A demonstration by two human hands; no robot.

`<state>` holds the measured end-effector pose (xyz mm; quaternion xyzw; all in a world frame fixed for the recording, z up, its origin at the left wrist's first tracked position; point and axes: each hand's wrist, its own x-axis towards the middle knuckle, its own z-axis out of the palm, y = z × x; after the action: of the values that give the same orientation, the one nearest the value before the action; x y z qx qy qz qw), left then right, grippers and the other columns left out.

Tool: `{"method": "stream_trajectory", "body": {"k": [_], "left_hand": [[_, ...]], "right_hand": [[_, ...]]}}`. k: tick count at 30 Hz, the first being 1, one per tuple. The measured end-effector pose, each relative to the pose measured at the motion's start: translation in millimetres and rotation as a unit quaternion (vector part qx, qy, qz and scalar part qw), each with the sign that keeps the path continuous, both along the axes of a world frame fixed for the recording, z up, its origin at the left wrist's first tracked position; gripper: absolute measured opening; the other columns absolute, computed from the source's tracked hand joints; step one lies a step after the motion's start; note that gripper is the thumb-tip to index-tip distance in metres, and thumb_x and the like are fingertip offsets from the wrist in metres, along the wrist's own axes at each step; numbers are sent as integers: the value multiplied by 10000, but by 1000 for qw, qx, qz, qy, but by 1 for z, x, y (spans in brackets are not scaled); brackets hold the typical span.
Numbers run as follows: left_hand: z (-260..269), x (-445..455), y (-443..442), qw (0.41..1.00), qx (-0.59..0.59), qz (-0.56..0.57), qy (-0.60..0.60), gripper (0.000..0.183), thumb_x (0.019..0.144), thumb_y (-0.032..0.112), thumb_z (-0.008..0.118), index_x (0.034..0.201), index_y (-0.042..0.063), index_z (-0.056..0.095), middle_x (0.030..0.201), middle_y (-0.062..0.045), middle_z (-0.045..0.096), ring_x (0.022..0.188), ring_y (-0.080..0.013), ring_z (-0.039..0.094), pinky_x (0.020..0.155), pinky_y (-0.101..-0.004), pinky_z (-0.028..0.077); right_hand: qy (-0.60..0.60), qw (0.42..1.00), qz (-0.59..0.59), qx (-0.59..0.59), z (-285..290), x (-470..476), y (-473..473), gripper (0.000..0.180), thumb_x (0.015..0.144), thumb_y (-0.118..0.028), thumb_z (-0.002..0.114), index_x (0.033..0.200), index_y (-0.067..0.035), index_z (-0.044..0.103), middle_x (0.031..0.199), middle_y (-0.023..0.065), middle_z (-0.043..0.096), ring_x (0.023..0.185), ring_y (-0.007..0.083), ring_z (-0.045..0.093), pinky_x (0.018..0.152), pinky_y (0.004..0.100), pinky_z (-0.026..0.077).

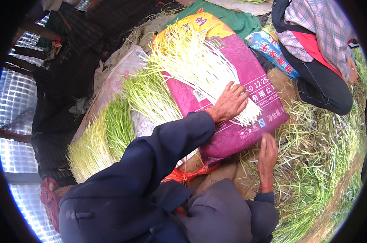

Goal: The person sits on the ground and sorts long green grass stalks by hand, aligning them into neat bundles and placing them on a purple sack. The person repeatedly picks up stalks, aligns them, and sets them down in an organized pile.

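A thick bundle of pale yellow garlic chives [198,63] lies across a full purple woven sack [247,60]. My left hand [230,101] rests on the bundle near its white stem ends, fingers bent over the stalks. My right hand [267,155] is apart from it, beside the sack's near right edge, with fingers stretched out and nothing seen in it. Its palm side is partly hidden. Left of the sack lie more chives: a pale green bunch [154,97], a bright green bunch [119,124] and a yellowish bunch [89,148].
A seated person in a plaid shirt [320,36] is at upper right, beside a blue printed bag [273,51]. Loose leaves and trimmings [320,158] cover the ground at right. Dark netting [65,106] hangs at left. Red plastic [186,174] lies below the sack.
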<state>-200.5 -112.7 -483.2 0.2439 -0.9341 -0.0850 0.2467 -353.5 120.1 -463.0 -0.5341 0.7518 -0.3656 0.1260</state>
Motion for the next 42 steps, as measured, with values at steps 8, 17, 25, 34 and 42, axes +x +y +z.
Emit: {"method": "stream_trajectory", "body": {"k": [8,17,25,34,42], "left_hand": [[9,-1,-5,998,45,-14,-29,387,1024,309,467,1267,57,631,1304,-153,591,1322,-311,495,1153,-560,289],[-1,-14,-23,999,-15,-5,-49,417,1038,345,448,1313,99,643,1405,-140,591,1405,-340,453,1179,-575,290],[-9,-2,-79,991,74,-105,40,396,1024,250,569,1325,2,645,1341,-207,647,1258,-365,600,1100,-437,424],[48,-22,9,992,99,-80,12,641,1085,493,397,1408,-37,559,1404,-243,584,1345,-391,518,1147,-419,364],[79,-35,60,984,127,-78,100,345,1043,301,603,1244,28,669,1195,-186,673,1139,-332,616,1035,-388,436]], "right_hand": [[-19,994,-27,104,-29,21,242,70,934,-40,644,951,18,678,993,199,676,907,314,681,794,371,524],[-65,965,-151,206,-7,79,339,118,954,-98,650,1000,1,694,1010,189,695,890,308,693,788,374,538],[-93,925,-328,167,13,145,404,162,972,-150,655,1043,-14,709,1025,180,712,875,303,704,782,376,551],[-206,807,-553,-21,65,144,463,189,977,-173,680,1065,-11,721,1038,188,725,853,328,709,759,381,572],[156,845,-397,322,274,172,502,264,870,-210,753,793,10,629,783,175,612,750,382,612,680,463,481]]}}
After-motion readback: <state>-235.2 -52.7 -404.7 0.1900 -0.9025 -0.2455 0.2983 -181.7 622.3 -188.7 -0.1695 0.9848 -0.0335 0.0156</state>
